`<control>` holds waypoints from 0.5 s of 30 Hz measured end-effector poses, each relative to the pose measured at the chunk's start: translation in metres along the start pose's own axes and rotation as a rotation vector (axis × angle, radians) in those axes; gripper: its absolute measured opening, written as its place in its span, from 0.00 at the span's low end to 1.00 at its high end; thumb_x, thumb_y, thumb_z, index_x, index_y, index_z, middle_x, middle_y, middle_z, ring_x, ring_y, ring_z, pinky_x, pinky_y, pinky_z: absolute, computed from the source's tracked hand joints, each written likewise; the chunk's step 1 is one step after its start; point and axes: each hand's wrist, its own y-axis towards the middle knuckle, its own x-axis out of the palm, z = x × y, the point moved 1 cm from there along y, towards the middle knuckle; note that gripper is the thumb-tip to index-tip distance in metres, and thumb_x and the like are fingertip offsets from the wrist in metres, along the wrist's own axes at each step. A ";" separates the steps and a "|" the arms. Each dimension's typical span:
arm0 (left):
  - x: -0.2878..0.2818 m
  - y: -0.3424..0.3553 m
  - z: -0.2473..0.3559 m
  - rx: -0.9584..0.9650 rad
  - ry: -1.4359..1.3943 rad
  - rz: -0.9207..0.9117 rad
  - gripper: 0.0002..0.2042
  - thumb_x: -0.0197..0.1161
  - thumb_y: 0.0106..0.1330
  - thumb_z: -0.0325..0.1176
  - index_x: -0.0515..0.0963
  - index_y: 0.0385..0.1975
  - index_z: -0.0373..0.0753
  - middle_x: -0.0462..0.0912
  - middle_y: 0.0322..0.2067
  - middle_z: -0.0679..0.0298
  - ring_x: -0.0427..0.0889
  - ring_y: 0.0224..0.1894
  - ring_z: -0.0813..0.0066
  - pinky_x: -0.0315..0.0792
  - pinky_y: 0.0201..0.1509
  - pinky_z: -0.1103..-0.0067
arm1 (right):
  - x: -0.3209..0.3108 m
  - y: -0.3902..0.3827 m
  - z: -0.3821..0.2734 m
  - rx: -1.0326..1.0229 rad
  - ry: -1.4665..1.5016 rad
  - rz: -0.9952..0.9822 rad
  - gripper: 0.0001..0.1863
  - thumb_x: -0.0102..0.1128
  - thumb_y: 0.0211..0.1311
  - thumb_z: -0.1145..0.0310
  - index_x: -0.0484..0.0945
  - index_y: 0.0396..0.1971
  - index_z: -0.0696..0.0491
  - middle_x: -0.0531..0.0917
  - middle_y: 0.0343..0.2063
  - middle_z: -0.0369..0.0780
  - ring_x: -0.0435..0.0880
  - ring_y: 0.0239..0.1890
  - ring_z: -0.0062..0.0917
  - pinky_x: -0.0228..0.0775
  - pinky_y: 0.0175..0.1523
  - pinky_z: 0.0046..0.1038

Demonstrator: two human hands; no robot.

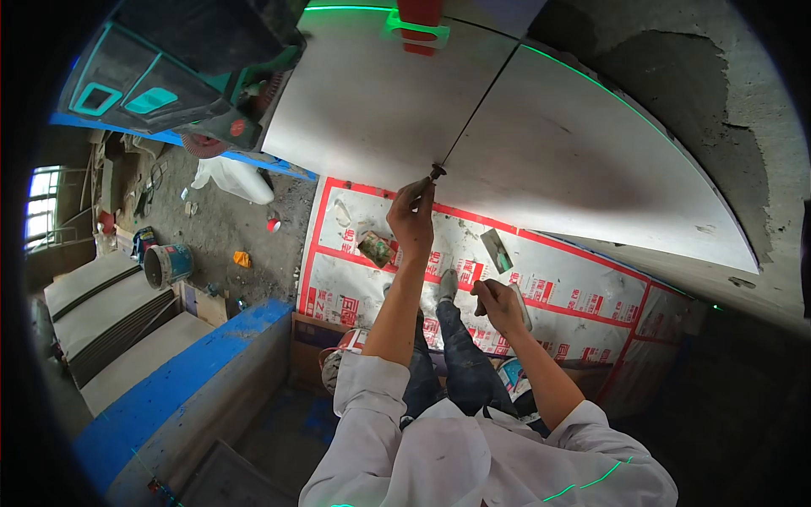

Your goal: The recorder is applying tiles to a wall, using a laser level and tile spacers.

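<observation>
The left hand [411,209] pinched a small clip [437,171] at the tile [557,144] joint; the right hand [498,304] gripped a trowel [520,306].

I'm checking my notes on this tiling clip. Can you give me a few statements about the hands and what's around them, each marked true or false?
1. The left hand is raised to a small dark clip at the lower end of the joint between two large pale wall tiles. True.
2. The right hand is empty. False: it holds a slim, light-coloured tool; what kind cannot be told.
3. A bucket stands on the floor off to the person's left. True.
4. The sheet spread below the tiles is plain blue. False: it is white with red print and red borders.
5. Both hands touch the wall. False: only the left reaches it; the right is lower, away from it.
</observation>
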 end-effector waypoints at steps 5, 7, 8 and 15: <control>-0.018 -0.014 0.017 -0.102 0.065 -0.086 0.10 0.73 0.75 0.29 0.90 0.51 0.33 0.94 0.39 0.60 0.89 0.37 0.78 0.83 0.47 0.79 | -0.003 0.011 -0.004 -0.078 -0.043 0.051 0.17 0.65 0.81 0.60 0.87 0.44 0.61 0.84 0.21 0.36 0.84 0.25 0.20 0.75 0.33 0.26; -0.022 -0.035 0.035 -0.267 -0.147 -0.158 0.11 0.73 0.75 0.29 0.89 0.52 0.31 0.94 0.40 0.59 0.90 0.38 0.77 0.83 0.48 0.78 | -0.010 0.030 -0.031 -0.242 -0.063 0.124 0.18 0.69 0.76 0.64 0.84 0.58 0.60 0.87 0.32 0.39 0.87 0.31 0.21 0.78 0.39 0.28; -0.025 -0.047 0.044 -0.423 -0.361 -0.217 0.12 0.73 0.76 0.29 0.89 0.52 0.28 0.94 0.41 0.58 0.90 0.40 0.76 0.84 0.49 0.78 | -0.014 0.041 -0.054 -0.318 -0.044 0.109 0.24 0.71 0.74 0.67 0.81 0.65 0.59 0.89 0.41 0.42 0.88 0.36 0.22 0.80 0.43 0.28; -0.066 -0.068 0.051 -0.432 -0.265 -0.374 0.10 0.73 0.75 0.26 0.89 0.51 0.29 0.94 0.42 0.60 0.90 0.43 0.79 0.84 0.50 0.80 | -0.027 0.075 -0.154 -0.797 -0.442 -0.214 0.23 0.74 0.68 0.72 0.83 0.62 0.54 0.86 0.46 0.42 0.89 0.38 0.29 0.83 0.47 0.31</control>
